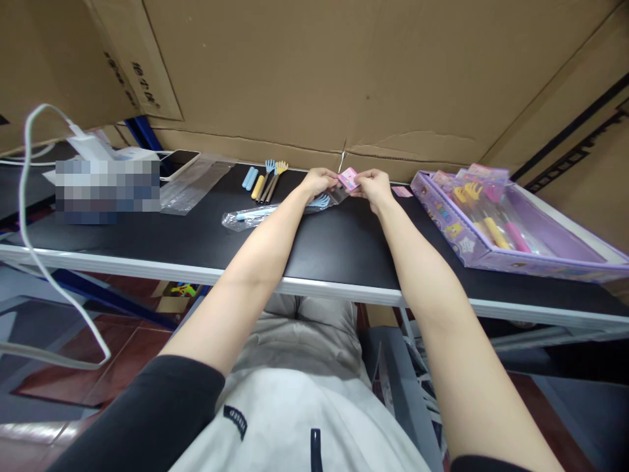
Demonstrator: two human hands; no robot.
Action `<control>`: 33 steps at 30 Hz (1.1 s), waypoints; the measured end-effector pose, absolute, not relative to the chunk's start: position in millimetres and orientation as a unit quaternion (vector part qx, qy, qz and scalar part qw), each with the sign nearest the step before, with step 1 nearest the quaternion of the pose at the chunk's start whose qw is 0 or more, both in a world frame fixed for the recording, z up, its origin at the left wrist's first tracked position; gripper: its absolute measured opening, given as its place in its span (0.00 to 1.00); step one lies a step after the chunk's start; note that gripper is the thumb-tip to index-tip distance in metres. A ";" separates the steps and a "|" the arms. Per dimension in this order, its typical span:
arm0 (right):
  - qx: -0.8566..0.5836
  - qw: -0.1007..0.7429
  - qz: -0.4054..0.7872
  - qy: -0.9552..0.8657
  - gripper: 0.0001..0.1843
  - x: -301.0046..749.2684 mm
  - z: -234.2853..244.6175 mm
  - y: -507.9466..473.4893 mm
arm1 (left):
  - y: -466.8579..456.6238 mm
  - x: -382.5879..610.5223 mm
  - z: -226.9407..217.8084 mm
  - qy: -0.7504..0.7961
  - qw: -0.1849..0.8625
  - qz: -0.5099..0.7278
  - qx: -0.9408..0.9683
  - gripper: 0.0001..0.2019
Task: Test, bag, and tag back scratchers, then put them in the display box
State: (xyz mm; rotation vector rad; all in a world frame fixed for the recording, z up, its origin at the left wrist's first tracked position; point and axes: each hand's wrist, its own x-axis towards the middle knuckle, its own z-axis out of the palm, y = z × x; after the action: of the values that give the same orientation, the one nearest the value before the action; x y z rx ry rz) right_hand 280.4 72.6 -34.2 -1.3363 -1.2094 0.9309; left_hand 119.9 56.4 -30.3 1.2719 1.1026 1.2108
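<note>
My left hand (320, 182) is closed in a pinch at the left edge of a small pink card (348, 178) and the end of a clear plastic bag. The right side of that card is pinched in my right hand (373, 187). A light-blue back scratcher (322, 200) lies inside the clear bag (236, 221), which stretches left across the table beneath my left forearm; the forearm hides its middle. Another pink card (403, 191) lies flat to the right of my right hand.
Loose blue handles (249, 178), a yellow handle (257, 187) and claw heads on dark rods (273, 178) lie behind the bag. Flat clear bags (189, 190) and a phone (179, 164) are left. A purple display box (442, 223) holds packed scratchers at right. Cardboard (304, 72) stands behind.
</note>
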 end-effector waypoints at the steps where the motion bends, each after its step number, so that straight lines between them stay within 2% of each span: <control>1: -0.562 0.531 0.391 -0.499 0.14 278.7 -32.4 70.0 | 56.3 119.7 -30.2 0.458 0.511 0.502 0.525 0.13; 10: -0.563 0.537 0.413 -0.474 0.15 274.8 -25.8 61.4 | 57.4 118.5 -30.4 0.457 0.520 0.504 0.517 0.13; 33: -0.528 0.487 0.385 -0.580 0.14 287.5 -37.9 78.9 | 62.6 118.8 -32.2 0.462 0.506 0.511 0.519 0.13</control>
State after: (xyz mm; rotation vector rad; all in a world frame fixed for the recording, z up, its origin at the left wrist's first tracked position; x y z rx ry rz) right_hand 287.5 78.9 -37.9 -1.2833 -1.4103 0.9368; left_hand 118.8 62.6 -32.2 1.2530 1.1138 1.2321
